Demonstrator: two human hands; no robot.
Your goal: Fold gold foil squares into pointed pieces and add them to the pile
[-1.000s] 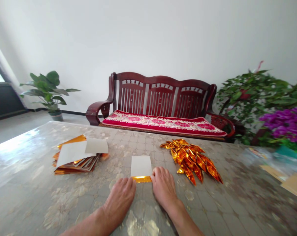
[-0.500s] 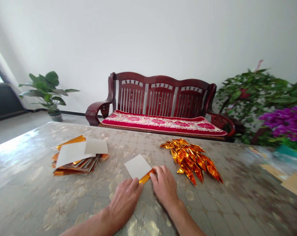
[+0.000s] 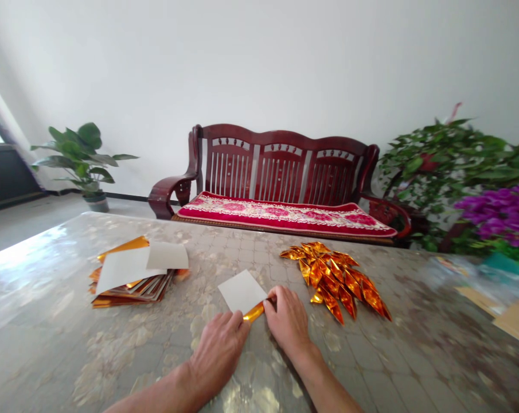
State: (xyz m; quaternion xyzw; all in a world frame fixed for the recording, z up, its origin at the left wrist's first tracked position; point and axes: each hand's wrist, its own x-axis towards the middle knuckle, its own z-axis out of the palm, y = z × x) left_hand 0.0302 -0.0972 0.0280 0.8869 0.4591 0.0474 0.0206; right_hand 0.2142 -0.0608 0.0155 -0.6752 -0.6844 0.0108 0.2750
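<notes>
A sheet of paper (image 3: 242, 291), white on its upper face, lies on the patterned table with its near edge turned over into a narrow gold strip. My left hand (image 3: 222, 347) is closed on the left end of that strip. At the strip's right end, my right hand (image 3: 287, 321) pinches the paper between thumb and fingers. To the right lies a pile of folded, pointed gold-orange foil pieces (image 3: 328, 275). A stack of gold and white sheets (image 3: 128, 272) sits to the left, its top sheets askew.
The table (image 3: 39, 321) has a glossy floral cover. Clear plastic and brown card (image 3: 517, 322) lie at its right edge, near purple flowers (image 3: 500, 212). Behind it stand a wooden bench (image 3: 280, 166) and a potted plant (image 3: 85, 155).
My right hand has shifted slightly, its fingers more curled at the strip's right end. The gold strip looks a little more rolled. My left hand has barely moved.
</notes>
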